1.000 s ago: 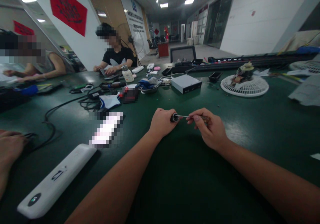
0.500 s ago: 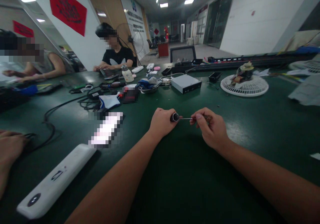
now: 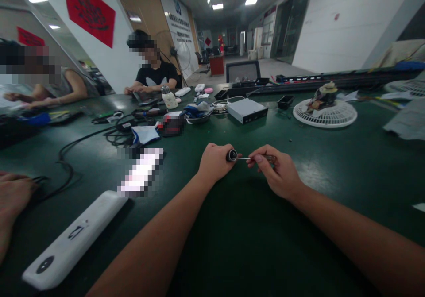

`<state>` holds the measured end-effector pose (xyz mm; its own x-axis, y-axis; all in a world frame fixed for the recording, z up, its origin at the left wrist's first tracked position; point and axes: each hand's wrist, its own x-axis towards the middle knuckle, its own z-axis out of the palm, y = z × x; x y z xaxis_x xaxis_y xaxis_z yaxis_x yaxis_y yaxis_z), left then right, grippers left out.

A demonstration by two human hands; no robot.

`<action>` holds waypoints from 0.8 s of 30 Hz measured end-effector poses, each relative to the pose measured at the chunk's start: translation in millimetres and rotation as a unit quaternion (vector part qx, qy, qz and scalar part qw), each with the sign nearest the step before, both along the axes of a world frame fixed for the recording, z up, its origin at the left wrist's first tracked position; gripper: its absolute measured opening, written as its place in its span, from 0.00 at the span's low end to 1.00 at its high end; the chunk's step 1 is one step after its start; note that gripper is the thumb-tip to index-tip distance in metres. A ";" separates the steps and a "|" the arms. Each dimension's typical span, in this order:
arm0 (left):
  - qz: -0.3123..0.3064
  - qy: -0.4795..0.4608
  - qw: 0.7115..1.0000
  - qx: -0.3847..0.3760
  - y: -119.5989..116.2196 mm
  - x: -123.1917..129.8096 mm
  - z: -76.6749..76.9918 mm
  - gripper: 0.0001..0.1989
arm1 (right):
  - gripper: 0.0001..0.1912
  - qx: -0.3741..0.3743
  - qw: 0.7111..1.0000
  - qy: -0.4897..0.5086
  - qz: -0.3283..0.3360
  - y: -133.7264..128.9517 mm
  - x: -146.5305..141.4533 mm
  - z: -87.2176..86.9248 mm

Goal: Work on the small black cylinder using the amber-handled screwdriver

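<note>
My left hand (image 3: pixel 215 160) is closed around a dark cylindrical piece (image 3: pixel 231 155) whose round, ringed end faces right. Most of that piece is hidden in the palm, so its kind cannot be made out. In my right hand (image 3: pixel 277 168) is a screwdriver (image 3: pixel 270 158) with a brownish handle and a thin metal shaft. Its shaft points left, and the tip is at the ringed end of the dark piece. Whether the tip goes inside cannot be seen. Both hands are above the dark green table (image 3: pixel 232 244).
A white elongated device (image 3: pixel 76 239) and a lit screen (image 3: pixel 142 171) lie left. Beyond my hands are a disc drive box (image 3: pixel 247 110), a white fan grille with motor (image 3: pixel 325 112), cables (image 3: pixel 66 155) and a white-blue cloth (image 3: pixel 146 134). Another person's hand (image 3: pixel 15 195) rests at the left edge.
My right hand has shifted slightly left, and its fingers sit nearer the dark piece, with less of the shaft showing. My left hand stays in place.
</note>
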<state>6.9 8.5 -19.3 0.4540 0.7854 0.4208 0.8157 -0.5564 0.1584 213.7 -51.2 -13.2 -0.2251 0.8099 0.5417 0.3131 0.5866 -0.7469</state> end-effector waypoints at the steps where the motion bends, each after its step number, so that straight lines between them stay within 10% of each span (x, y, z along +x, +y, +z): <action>1: -0.001 0.001 1.000 -0.003 -0.4 0.4 0.4 0.16 | 0.10 0.001 1.000 -0.004 -0.007 -0.4 -0.2 0.3; 24: -0.010 0.004 1.000 0.000 -0.6 0.4 -1.2 0.15 | 0.10 0.016 0.999 -0.003 -0.043 0.3 0.2 -1.3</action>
<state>7.3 7.9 -20.4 0.4733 0.7760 0.4170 0.8057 -0.5727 0.1513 213.9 -50.8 -14.4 -0.1596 0.8080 0.5672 0.3674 0.5819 -0.7256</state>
